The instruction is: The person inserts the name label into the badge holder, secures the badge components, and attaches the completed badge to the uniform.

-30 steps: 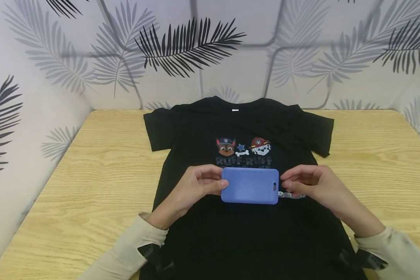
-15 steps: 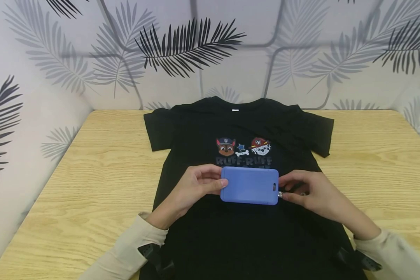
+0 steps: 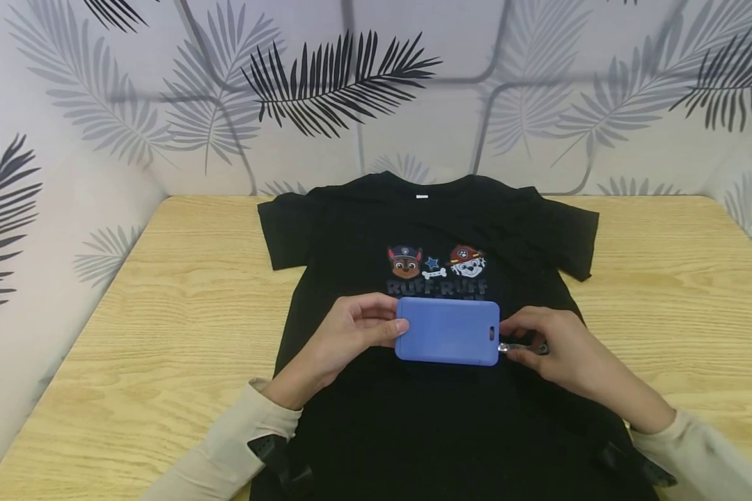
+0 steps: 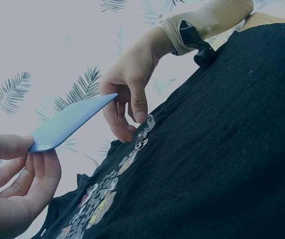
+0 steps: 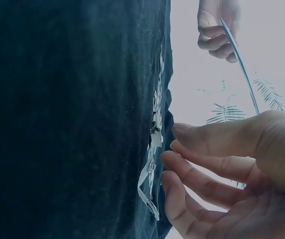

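On the wooden tabletop (image 3: 163, 292), above a black T-shirt (image 3: 426, 417), the left hand (image 3: 345, 334) pinches a blue card holder (image 3: 448, 332) while the right hand (image 3: 551, 348) fingers pinch its metal clip (image 3: 520, 347), seemingly mid-attachment; pressing it open comes next.

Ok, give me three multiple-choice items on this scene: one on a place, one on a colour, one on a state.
1. Where does the T-shirt lie?
A. flat on the table
B. on a hanger
C. in a basket

2. What colour is the card holder?
A. red
B. blue
C. green

3. How does the left hand stand?
A. flat on the table
B. pinching the holder's left edge
C. idle off the shirt

Answers:
1 A, the shirt is spread front up on the wooden top.
2 B, the holder is plain blue.
3 B, thumb and fingers pinch its edge, while the right hand pinches the metal clip at the other end.
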A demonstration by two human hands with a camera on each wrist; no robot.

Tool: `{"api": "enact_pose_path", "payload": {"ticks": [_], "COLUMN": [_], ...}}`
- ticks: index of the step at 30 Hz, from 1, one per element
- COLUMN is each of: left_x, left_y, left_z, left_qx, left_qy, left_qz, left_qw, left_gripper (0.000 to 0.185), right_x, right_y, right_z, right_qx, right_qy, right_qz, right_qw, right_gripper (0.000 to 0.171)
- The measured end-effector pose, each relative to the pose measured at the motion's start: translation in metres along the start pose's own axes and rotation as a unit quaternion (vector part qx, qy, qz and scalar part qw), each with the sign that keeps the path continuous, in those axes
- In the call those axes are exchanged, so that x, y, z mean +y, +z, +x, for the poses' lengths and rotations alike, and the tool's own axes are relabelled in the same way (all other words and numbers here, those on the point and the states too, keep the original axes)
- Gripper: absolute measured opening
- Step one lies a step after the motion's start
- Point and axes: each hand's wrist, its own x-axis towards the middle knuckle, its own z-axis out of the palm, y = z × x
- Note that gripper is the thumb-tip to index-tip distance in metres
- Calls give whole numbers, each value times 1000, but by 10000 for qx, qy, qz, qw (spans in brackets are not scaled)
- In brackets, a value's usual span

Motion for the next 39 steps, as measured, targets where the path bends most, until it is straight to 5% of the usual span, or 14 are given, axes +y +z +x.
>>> {"api": "enact_pose_path", "payload": {"ticks": [24, 39], "left_x": [1, 0], "left_y": [3, 3], "left_z": [0, -1], "left_qx": [26, -7], "left_qy": [-29, -12], "left_qz": [-80, -15], "left_qw": [10000, 10000], "left_gripper": [29, 28], "right_x": [2, 0], "right_y": [2, 5], "right_z": [-1, -1], "right_qx": [-6, -100], "right_qy": [-208, -93], "right_qz": [-888, -855], "right_qw": [9958, 9962], "right_gripper": [26, 22]}}
